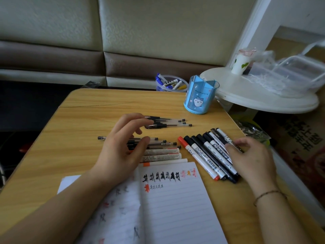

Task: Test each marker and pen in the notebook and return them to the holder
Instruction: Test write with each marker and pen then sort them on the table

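A padded bench seat behind a wooden surface

The wood-grain surface stands before a cream and brown upholstered backrest; a round white side table sits at right, by a white post, in soft daylight.

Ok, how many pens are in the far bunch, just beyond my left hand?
4, judging by their end plugs, lying side by side: the farthest pen, second pen, third pen and nearest pen. Your left hand covers their tips, so another may be hidden.

Both forearms bare, no sleeves; thin brown beaded bracelet on right wrist.
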